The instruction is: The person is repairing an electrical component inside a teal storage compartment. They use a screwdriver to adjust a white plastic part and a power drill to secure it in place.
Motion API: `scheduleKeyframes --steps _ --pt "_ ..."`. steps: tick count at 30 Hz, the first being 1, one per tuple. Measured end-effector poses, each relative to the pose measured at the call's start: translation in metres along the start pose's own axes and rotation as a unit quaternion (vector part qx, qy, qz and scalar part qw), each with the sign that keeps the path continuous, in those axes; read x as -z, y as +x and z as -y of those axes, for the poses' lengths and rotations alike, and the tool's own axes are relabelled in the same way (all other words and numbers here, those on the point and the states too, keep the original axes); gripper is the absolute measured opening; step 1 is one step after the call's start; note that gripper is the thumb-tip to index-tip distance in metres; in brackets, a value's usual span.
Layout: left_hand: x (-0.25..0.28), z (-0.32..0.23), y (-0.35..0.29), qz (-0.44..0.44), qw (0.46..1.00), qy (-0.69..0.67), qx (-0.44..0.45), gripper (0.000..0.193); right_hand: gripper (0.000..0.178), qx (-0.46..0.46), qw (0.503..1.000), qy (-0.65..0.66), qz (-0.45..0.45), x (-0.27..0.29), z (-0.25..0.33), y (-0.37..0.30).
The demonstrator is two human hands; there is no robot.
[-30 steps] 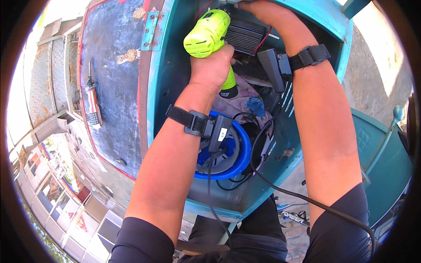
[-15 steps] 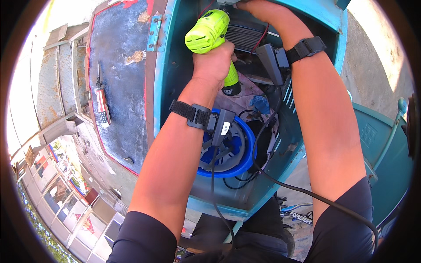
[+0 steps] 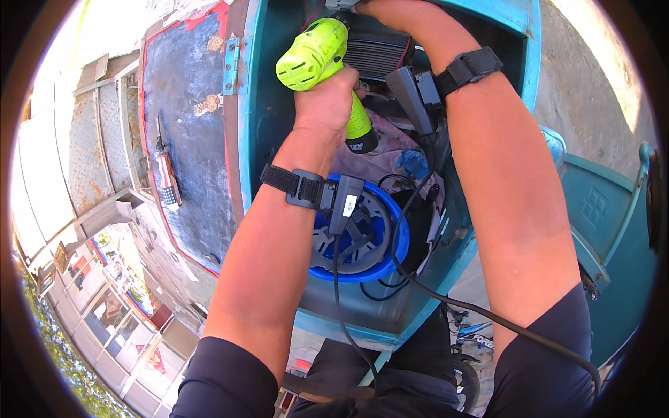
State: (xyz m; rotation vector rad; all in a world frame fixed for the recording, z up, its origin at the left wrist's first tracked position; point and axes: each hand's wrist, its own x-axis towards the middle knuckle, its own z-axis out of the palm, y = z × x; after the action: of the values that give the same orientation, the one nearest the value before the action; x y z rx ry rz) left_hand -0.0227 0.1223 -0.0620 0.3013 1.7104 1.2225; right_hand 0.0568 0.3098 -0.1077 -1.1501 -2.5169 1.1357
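A lime-green cordless drill (image 3: 313, 59) is gripped around its handle by my left hand (image 3: 325, 104), inside a teal metal box (image 3: 531, 56). Its black chuck end points up to a grey metal piece (image 3: 341, 4) at the box's far side. By that piece, at the top edge of the picture, is my right hand (image 3: 394, 12); its fingers are mostly cut off or hidden. A black finned unit (image 3: 376, 59) lies below it in the box. Nearer me a blue hard hat (image 3: 394, 261) rests upside down, beside a pinkish cloth (image 3: 390, 146).
A screwdriver (image 3: 166, 180) with a flag-patterned handle lies on the dark blue panel (image 3: 191, 118) left of the box. A black cable (image 3: 481, 306) runs from my right wrist strap across the box. At right stands a teal metal panel (image 3: 599, 202); a bicycle (image 3: 468, 348) shows below.
The whole view has shifted slightly, so the box, drill and both arms appear a little further left. My left hand keeps its grip on the drill; the right hand stays by the grey piece.
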Motion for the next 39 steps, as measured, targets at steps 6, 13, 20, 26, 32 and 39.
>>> scheduleKeyframes --steps 6,13,20,26,32,39 --pt "-0.003 -0.003 -0.002 -0.01 1.0 0.001 0.008 0.008 0.048 0.042 0.991 0.108 -0.069 0.001 0.006 -0.003" --pt "-0.002 -0.002 0.0 -0.003 1.0 -0.019 0.01 0.009 0.045 -0.017 0.999 0.046 -0.004 0.004 0.004 -0.002" --pt "0.024 -0.016 -0.044 0.013 0.998 -0.034 0.047 0.015 0.044 -0.078 0.99 0.113 0.024 0.014 0.02 -0.02" --pt "0.065 -0.038 -0.146 0.04 0.997 0.0 0.065 0.03 0.047 -0.119 0.992 -0.035 0.021 -0.006 -0.005 -0.006" --pt "0.119 -0.067 -0.217 0.047 0.992 0.055 0.099 0.022 0.072 -0.137 0.975 -0.073 -0.157 -0.033 0.051 -0.075" --pt "0.168 -0.083 -0.26 0.009 0.995 0.051 0.088 0.037 0.066 -0.133 0.975 -0.12 -0.134 -0.056 0.084 -0.124"
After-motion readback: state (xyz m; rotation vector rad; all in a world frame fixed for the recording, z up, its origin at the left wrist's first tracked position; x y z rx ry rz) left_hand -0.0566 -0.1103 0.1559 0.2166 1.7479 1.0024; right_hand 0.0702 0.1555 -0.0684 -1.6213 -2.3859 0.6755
